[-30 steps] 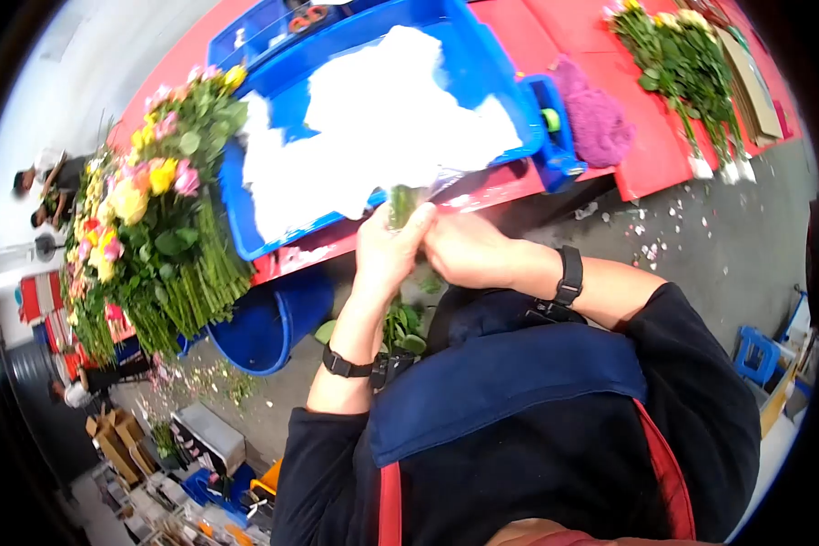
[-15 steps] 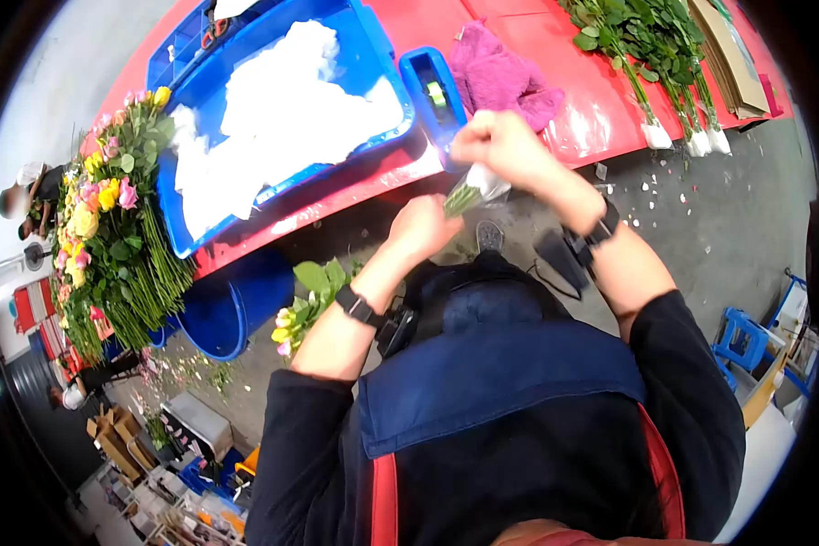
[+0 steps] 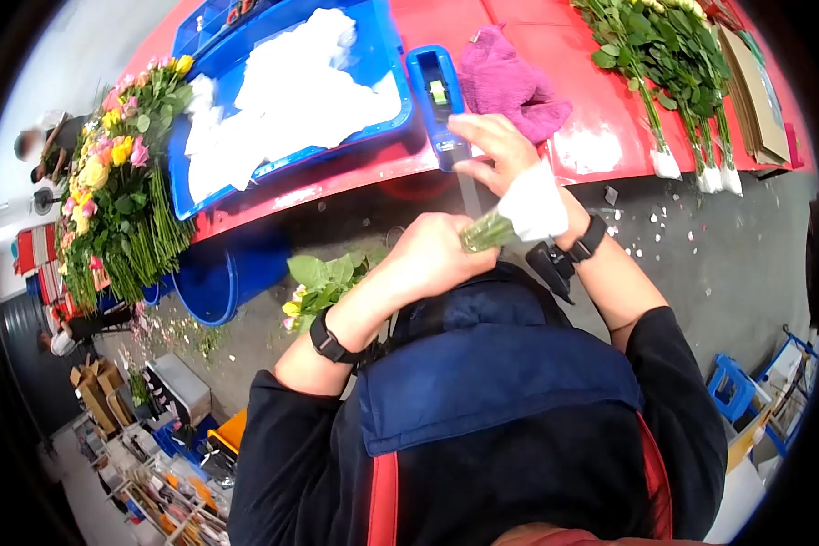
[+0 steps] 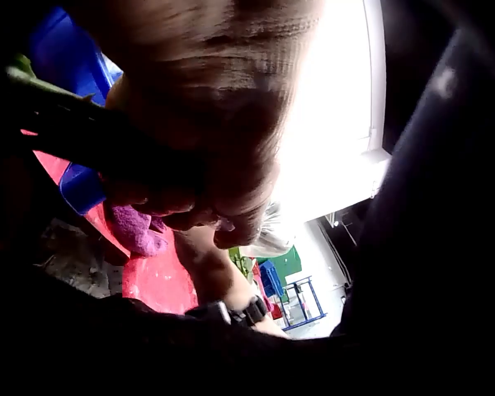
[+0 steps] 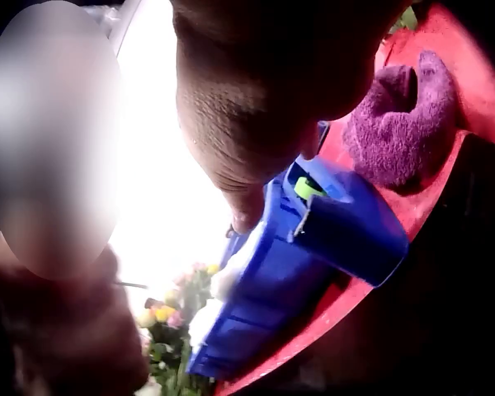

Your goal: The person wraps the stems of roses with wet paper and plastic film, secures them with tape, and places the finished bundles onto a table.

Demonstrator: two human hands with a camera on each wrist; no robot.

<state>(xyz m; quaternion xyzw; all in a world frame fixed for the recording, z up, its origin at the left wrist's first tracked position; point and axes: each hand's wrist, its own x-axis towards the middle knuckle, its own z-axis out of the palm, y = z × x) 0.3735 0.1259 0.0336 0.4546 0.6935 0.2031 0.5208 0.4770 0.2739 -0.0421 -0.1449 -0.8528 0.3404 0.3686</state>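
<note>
White wrap covers the stem ends of the bunch, gripped in the left hand just off the table's near edge, right hand by the wrap, thumb and fingers apart, blue box and purple cloth near that edge, tray left of them.

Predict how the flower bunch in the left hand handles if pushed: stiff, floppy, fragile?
The flower bunch is probably fairly stiff at the stems, which run close together out of the left hand. Its blooms and leaves are likely fragile, being uncovered. The white wrap may crumple; it looks soft, though glare hides its texture.
</note>
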